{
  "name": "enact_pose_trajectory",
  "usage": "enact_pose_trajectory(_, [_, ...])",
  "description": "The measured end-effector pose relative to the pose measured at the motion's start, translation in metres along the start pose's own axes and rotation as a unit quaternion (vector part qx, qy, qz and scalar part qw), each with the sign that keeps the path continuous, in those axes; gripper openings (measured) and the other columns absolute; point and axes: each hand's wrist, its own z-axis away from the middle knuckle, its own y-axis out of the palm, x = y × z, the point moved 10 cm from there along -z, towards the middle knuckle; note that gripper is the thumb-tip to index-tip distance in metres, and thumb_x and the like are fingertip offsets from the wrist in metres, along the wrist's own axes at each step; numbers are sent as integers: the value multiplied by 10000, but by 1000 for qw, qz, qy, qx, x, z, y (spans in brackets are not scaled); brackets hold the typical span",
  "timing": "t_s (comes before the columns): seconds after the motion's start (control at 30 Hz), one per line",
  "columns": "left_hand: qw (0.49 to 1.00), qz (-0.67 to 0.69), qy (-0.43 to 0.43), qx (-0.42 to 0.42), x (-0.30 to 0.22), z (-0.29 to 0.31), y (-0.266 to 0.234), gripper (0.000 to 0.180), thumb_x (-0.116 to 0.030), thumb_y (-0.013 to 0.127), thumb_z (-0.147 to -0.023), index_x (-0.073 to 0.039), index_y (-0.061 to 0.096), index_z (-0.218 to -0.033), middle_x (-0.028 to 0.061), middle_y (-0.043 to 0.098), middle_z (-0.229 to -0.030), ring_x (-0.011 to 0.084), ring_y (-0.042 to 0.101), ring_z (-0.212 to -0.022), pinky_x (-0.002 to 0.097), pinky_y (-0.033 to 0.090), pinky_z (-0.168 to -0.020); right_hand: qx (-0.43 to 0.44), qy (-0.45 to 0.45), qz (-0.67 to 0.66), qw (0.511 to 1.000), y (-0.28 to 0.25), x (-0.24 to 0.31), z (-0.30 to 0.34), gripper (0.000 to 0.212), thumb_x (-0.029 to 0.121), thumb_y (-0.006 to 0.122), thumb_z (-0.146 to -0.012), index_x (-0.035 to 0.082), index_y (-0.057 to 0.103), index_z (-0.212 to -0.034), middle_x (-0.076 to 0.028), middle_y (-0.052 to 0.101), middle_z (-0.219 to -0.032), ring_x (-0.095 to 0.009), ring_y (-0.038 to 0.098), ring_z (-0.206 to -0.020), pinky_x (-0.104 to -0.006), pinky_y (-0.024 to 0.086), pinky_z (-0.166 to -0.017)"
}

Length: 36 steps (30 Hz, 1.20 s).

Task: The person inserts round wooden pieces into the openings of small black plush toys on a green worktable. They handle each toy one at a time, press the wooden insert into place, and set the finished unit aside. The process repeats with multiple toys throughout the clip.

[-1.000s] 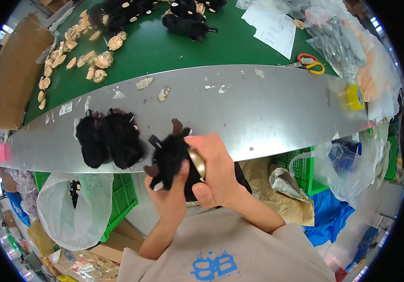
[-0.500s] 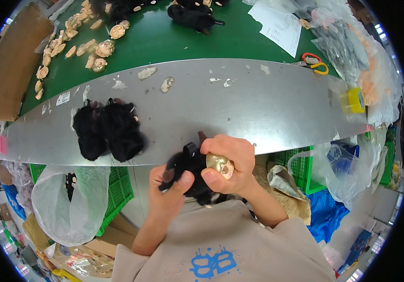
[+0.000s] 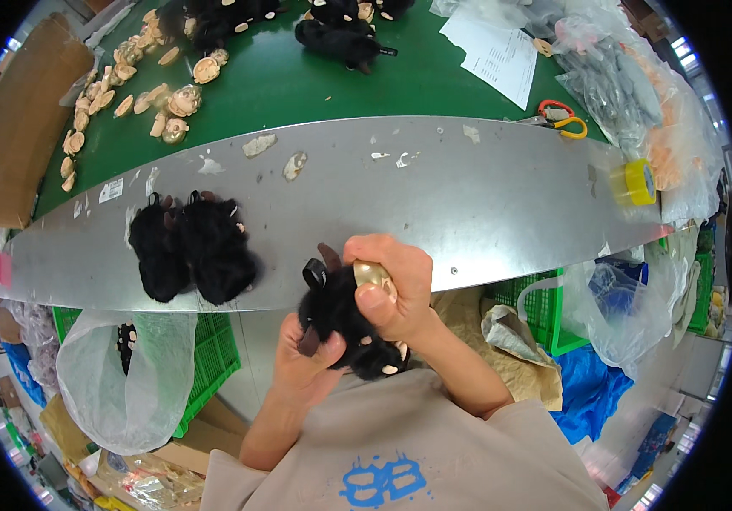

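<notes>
A black plush toy (image 3: 332, 311) with brown ears and a black loop hangs in front of my body, just off the near edge of the metal worktop. My left hand (image 3: 299, 362) is closed around its lower left side, thumb on the fur. In my right hand (image 3: 404, 285) a shiny gold, rounded plastic piece (image 3: 371, 276) is gripped between thumb and curled fingers. That piece sits right against the plush's upper right side; whether it is attached cannot be seen. Two similar black plush toys (image 3: 215, 251) (image 3: 160, 255) lie side by side on the worktop to the left.
The metal worktop (image 3: 340, 204) borders a green surface (image 3: 281, 85) holding gold and beige plastic pieces (image 3: 184, 100) and more black plushes (image 3: 344, 47). Scissors (image 3: 566, 119), yellow tape (image 3: 639, 181) and plastic bags lie right. Green crates (image 3: 211, 358) stand below, one beside a white bag (image 3: 127, 400).
Both hands and the plush have shifted slightly left. The plush has turned, showing more of its lower end. My right hand has brought the gold piece closer against it.
</notes>
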Motion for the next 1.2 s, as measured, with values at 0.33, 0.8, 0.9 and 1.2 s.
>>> enact_pose_trajectory(0.33, [893, -414, 172, -35, -58, 3, 20, 324, 18, 750, -783, 46, 621, -1078, 33, 563, -1044, 99, 528, -917, 221, 430, -795, 50, -34, 29, 998, -1, 9, 7, 314, 260, 578, -844, -12, 613, -996, -86, 562, -701, -247, 514, -563, -346, 417, -518])
enact_pose_trajectory(0.8, [958, -249, 108, -91, -54, 1, 14, 253, -70, 723, -868, 23, 681, -1099, -7, 669, -920, 49, 565, -797, 193, 458, -729, 86, 25, 23, 996, -12, 37, 0, 468, 294, 774, -777, 28, 681, -1150, -54, 638, -756, -167, 553, -607, -273, 439, -534])
enact_pose_trajectory(0.9, [962, -237, 108, -88, -53, -1, 15, 243, -66, 710, -883, 23, 681, -1107, 2, 683, -938, 44, 575, -804, 200, 475, -732, 58, 72, -22, 996, -14, 33, 4, 440, 282, 763, -805, 6, 665, -1134, -44, 640, -753, -156, 554, -619, -268, 439, -540])
enact_pose_trajectory(1.2, [905, -384, 142, -116, -62, 3, 20, 162, -17, 697, -882, 36, 652, -1028, -22, 618, -883, 29, 526, -806, 177, 434, -716, 59, -54, 182, 980, -15, 48, 5, 455, 281, 793, -765, 26, 694, -1128, -18, 524, -635, -176, 458, -549, -300, 361, -492])
